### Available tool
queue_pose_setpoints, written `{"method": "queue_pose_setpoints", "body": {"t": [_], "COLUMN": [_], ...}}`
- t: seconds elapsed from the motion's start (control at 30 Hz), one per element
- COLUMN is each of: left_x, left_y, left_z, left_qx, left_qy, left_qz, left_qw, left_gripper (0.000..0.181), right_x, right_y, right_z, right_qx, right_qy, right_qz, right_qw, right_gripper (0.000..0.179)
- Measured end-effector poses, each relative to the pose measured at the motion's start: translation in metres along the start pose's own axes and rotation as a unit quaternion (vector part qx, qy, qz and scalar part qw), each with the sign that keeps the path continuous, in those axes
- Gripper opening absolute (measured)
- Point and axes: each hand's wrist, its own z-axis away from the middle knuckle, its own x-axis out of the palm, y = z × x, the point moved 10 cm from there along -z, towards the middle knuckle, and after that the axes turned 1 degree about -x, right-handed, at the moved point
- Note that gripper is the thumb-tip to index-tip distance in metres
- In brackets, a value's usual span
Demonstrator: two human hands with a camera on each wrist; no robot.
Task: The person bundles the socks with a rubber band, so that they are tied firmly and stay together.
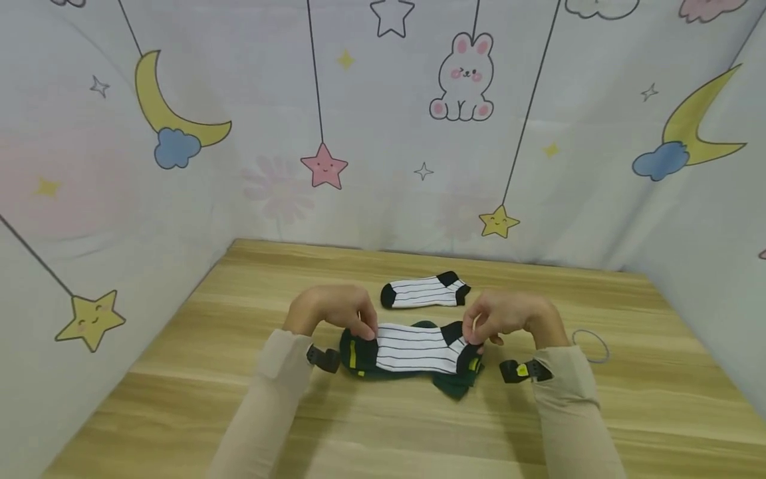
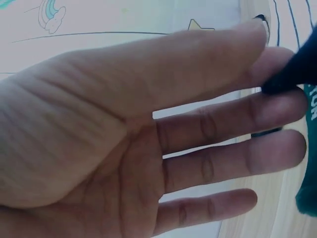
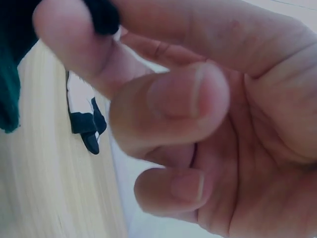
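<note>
A white ankle sock [image 1: 413,347] with thin dark stripes and black toe, heel and cuff lies stretched sideways over dark green socks [image 1: 457,387] with yellow marks. My left hand [image 1: 344,309] pinches its black toe end between thumb and index finger; the left wrist view shows the dark fabric [image 2: 294,69] there, the other fingers extended. At the cuff end my right hand [image 1: 505,313] pinches the sock, and dark fabric [image 3: 103,17] shows between its thumb and index finger in the right wrist view. The green socks are partly hidden underneath.
A matching striped sock [image 1: 415,293] lies flat farther back on the wooden table [image 1: 407,432]. To the right of my right hand is a thin bluish ring [image 1: 591,346]. A printed cloth [image 1: 383,206] hangs along the table's back and sides.
</note>
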Motion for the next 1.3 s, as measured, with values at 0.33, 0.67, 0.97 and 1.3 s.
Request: {"method": "queue_pose_setpoints", "body": {"t": [0.33, 0.67, 0.97, 1.3], "left_x": [0.003, 0.011, 0.018, 0.018], "left_y": [-0.003, -0.011, -0.015, -0.015], "left_z": [-0.004, -0.007, -0.009, -0.007], "left_qx": [-0.040, -0.091, -0.108, -0.115], "left_qy": [0.005, -0.011, -0.017, -0.011], "left_qz": [-0.020, -0.022, -0.035, -0.041], "left_qw": [0.9990, 0.9956, 0.9934, 0.9924], "left_gripper": [0.008, 0.007, 0.007, 0.007], "right_x": [0.001, 0.007, 0.016, 0.016], "right_y": [0.015, 0.031, 0.035, 0.033], "right_z": [-0.003, -0.008, -0.011, -0.012], "right_qx": [0.087, 0.132, 0.156, 0.159], "right_qy": [0.016, 0.008, -0.006, -0.007], "right_qz": [0.042, 0.065, 0.053, 0.060], "right_qw": [0.9952, 0.9891, 0.9864, 0.9855], "right_gripper": [0.007, 0.011, 0.010, 0.011]}}
